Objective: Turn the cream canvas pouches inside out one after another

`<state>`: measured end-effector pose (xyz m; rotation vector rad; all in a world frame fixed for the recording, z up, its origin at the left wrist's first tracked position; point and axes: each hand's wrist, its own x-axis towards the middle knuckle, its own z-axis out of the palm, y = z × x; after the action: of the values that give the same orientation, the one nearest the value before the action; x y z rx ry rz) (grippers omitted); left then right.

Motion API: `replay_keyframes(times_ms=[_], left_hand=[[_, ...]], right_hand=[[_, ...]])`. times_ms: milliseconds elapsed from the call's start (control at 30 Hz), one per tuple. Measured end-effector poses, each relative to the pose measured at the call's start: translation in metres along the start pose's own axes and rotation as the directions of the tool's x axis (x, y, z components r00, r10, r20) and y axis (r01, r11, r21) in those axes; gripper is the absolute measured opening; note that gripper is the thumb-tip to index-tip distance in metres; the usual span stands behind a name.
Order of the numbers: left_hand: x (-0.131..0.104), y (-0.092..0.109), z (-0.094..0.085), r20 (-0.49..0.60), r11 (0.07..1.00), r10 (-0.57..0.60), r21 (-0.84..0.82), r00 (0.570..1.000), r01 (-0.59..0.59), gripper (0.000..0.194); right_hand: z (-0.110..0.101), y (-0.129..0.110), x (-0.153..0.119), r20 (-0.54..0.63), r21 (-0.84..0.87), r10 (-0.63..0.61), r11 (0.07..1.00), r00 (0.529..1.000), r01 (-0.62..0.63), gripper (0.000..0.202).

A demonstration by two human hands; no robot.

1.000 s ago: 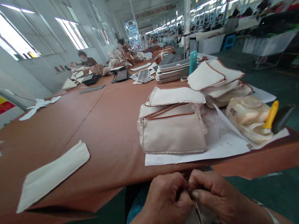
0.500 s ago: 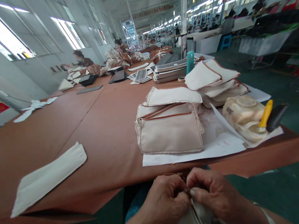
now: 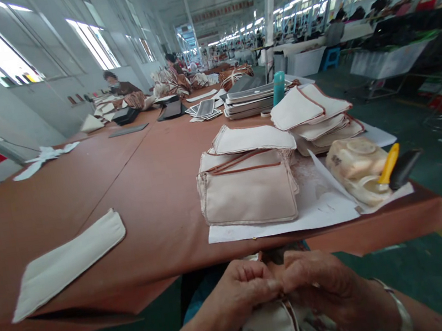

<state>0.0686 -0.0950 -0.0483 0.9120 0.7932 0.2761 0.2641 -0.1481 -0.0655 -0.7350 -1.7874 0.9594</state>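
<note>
Over my lap, below the table's front edge, lies a cream fabric piece (image 3: 267, 327) with a brown-edged slit that looks like a zipper opening. My left hand (image 3: 251, 286) is closed, its thumb and fingers pinching the upper end of this piece. Close beside it, my right hand (image 3: 328, 288) is closed too, fingers bent over the same end; its fingertips are partly hidden. Just beyond my hands, a stack of cream pouch pieces (image 3: 249, 197) with brown trim rests on white paper (image 3: 325, 213).
A single cream piece (image 3: 68, 262) lies on the brown-covered table (image 3: 146, 199) at left. At right are a plastic container (image 3: 354, 161), a yellow-handled brush (image 3: 389, 167) and another cream stack (image 3: 320, 130). Farther back stand a teal bottle (image 3: 278, 88) and grey panels (image 3: 247, 106). A person (image 3: 119, 83) sits at far left.
My right hand has turned so its back faces up more, with the fingers reaching over towards the left hand. The slit in the cream piece shows more. The view has shifted slightly.
</note>
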Motion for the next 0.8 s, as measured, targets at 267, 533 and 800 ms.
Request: replay_keyframes(times_ms=[267, 533, 800], left_hand=[[-0.004, 0.009, 0.001, 0.022, 0.985, 0.068, 0.156, 0.997, -0.071, 0.031], [-0.014, 0.023, 0.006, 0.008, 0.761, 0.271, 0.611, 0.962, -0.219, 0.013], [-0.017, 0.021, 0.007, 0.135, 0.510, 0.469, 0.765, 0.873, -0.392, 0.016]], right_hand=[[0.007, -0.001, -0.009, -0.066, -0.189, -0.007, 0.982, 0.998, -0.006, 0.021], [-0.004, -0.007, -0.007, 0.033, 0.267, 0.444, 0.859, 0.895, -0.436, 0.019], [-0.005, -0.006, 0.014, 0.147, -0.013, 0.301, 0.953, 0.942, -0.302, 0.035]])
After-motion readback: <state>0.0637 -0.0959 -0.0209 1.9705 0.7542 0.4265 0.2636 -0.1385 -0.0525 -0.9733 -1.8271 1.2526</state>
